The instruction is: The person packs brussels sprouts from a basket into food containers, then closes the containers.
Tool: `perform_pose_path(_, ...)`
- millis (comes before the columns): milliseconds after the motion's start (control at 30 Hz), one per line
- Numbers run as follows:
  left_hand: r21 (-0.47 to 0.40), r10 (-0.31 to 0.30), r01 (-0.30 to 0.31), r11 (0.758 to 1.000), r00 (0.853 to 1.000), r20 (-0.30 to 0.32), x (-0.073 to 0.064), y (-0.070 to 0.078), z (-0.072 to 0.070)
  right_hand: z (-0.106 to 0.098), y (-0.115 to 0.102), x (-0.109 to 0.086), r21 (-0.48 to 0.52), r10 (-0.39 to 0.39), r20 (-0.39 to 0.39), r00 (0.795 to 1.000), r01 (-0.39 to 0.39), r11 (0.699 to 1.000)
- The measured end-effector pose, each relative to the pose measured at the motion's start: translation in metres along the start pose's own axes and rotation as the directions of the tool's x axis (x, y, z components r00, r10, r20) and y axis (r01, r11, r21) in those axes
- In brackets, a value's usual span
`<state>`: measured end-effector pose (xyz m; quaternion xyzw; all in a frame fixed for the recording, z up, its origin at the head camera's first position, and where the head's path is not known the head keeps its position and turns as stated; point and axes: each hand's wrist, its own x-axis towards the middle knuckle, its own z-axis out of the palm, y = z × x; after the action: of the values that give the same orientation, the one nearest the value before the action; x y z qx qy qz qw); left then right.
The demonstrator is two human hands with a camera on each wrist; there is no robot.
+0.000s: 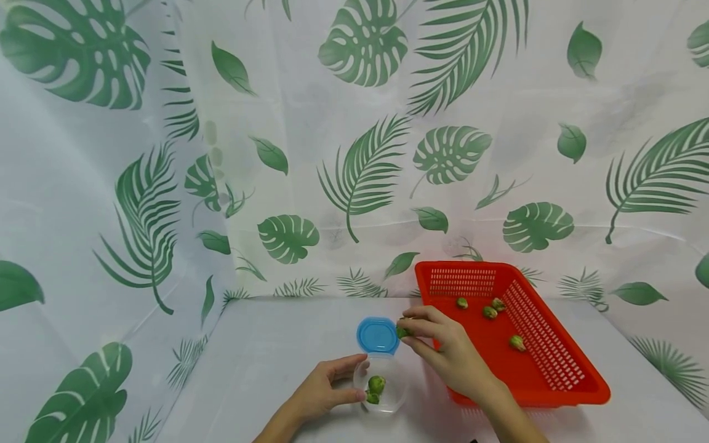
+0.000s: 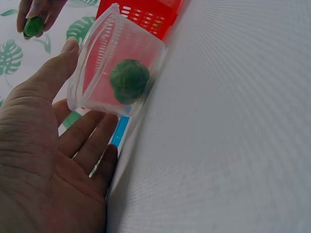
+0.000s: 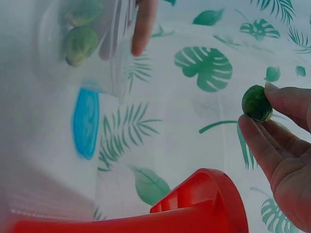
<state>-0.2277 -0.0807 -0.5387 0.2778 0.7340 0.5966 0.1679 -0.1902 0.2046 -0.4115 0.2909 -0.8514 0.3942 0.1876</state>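
My right hand pinches a Brussels sprout between thumb and fingertips, raised beside the blue lid and the basket's left edge. At the small clear plastic container, my left hand holds the left side, thumb near the front of the rim and index finger toward the back. Two Brussels sprouts lie inside the container. Its blue lid is flipped back behind it. In the left wrist view, the thumb lies along the container's rim and the other fingers extend beside its wall.
A red perforated basket stands at the right, with several Brussels sprouts spread over its floor. The white tabletop meets a leaf-printed curtain at the back and left.
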Motion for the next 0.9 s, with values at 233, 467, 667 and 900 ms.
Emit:
perform_pose_path(233, -0.002, 0.025, -0.025, 1.0, 1.0, 0.006, 0.0, -0.001, -0.001, 0.002, 0.001, -0.002, 0.015, 0.013, 0.029, 1.0, -0.013, 1.0)
perform_pose_path(467, -0.014, 0.049, -0.049, 0.999, 0.999, 0.014, 0.0, 0.0, 0.0, 0.007, 0.003, -0.004, 0.08, 0.016, 0.087, 0.996, -0.023, 0.997)
perform_pose_path(667, -0.01, 0.04, -0.039, 0.999, 0.999, 0.013, 0.0, 0.0, -0.001, 0.012, 0.005, -0.004, 0.072, 0.017, 0.149, 0.989, -0.028, 0.997)
perform_pose_path(900, 0.0, 0.027, -0.027, 1.0, 1.0, 0.012, 0.0, 0.0, -0.001, 0.017, 0.008, -0.004, 0.065, 0.006, 0.23, 0.973, -0.022, 0.998)
